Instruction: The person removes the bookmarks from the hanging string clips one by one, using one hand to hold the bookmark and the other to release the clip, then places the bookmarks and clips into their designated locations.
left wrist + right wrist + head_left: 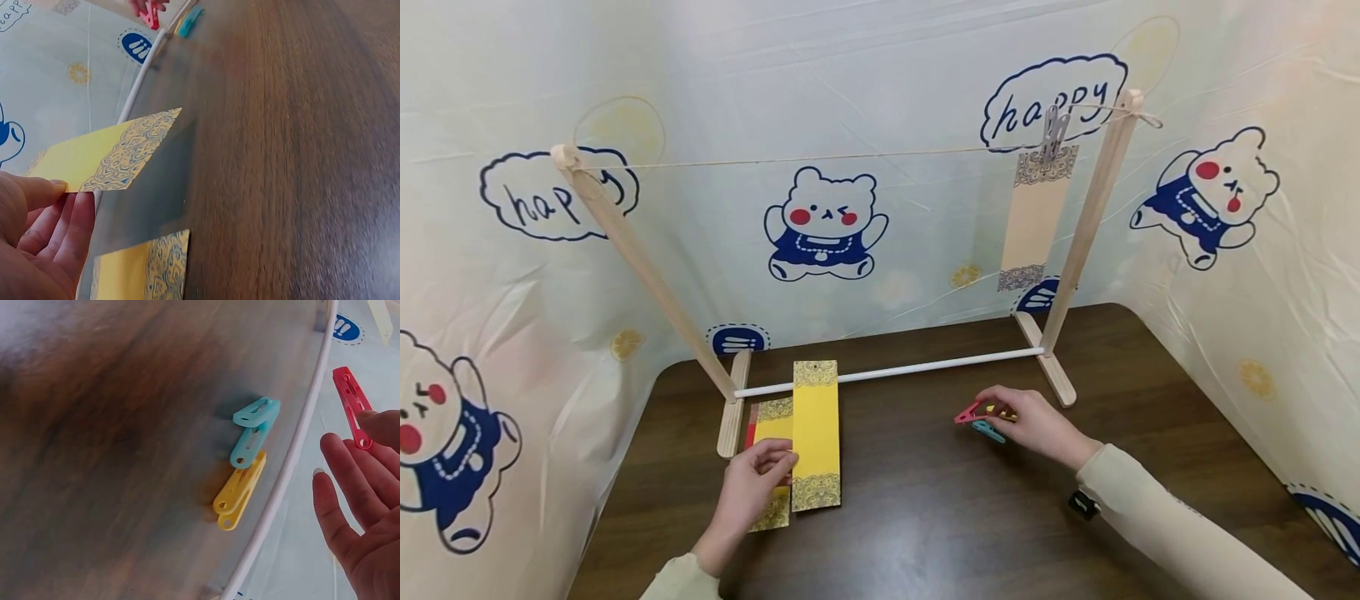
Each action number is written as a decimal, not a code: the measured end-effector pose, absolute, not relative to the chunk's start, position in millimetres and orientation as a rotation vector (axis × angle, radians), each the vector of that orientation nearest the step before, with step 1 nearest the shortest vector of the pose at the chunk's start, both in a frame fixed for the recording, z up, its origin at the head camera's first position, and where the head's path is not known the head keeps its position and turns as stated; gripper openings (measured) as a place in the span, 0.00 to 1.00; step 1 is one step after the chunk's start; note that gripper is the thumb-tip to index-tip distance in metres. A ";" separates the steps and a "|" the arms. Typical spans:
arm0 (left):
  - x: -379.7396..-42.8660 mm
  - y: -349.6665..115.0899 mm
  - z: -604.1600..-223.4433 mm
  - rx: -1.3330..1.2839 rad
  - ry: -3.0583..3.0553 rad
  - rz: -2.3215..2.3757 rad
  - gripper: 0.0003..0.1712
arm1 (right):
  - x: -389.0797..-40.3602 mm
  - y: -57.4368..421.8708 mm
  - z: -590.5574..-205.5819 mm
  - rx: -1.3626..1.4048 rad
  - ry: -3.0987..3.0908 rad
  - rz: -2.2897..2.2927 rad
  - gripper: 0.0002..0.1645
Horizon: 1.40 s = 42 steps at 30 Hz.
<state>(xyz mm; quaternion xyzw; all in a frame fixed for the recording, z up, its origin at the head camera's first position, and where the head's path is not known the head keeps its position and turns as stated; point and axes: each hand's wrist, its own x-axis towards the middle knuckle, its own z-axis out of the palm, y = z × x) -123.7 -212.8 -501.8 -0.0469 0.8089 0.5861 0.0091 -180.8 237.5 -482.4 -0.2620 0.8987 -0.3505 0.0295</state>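
Observation:
Between thumb and fingers, my left hand (752, 487) pinches the left edge of a yellow bookmark card (816, 425) with patterned bands at both ends. In the left wrist view the card is raised over the table, its shadow below. Another yellow card (125, 275) lies beneath, and a bit of a red one (750, 435) shows beside it. My right hand (1037, 425) pinches a red clothespin (351, 403) by one end, above the table. Near it on the tabletop lie a teal clothespin (253, 431) and a yellow clothespin (240, 494), close together.
A wooden stand with left post (640, 267), right post (1093, 217) and a white bottom rod (925, 364) spans the table's back. Along its top runs a string (805, 158). A peach patterned card (1033, 221) hangs near the right post from a grey clothespin (1056, 133).

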 end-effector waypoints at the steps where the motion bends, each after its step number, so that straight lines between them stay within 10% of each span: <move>1: -123.4 -214.2 -502.3 -0.158 2.531 1.823 0.13 | -180.2 238.2 -482.9 -0.809 2.774 -1.068 0.20; 42: -120.2 -259.1 -517.0 -0.276 2.728 1.423 0.15 | -171.7 242.3 -502.3 -0.827 2.789 -1.058 0.16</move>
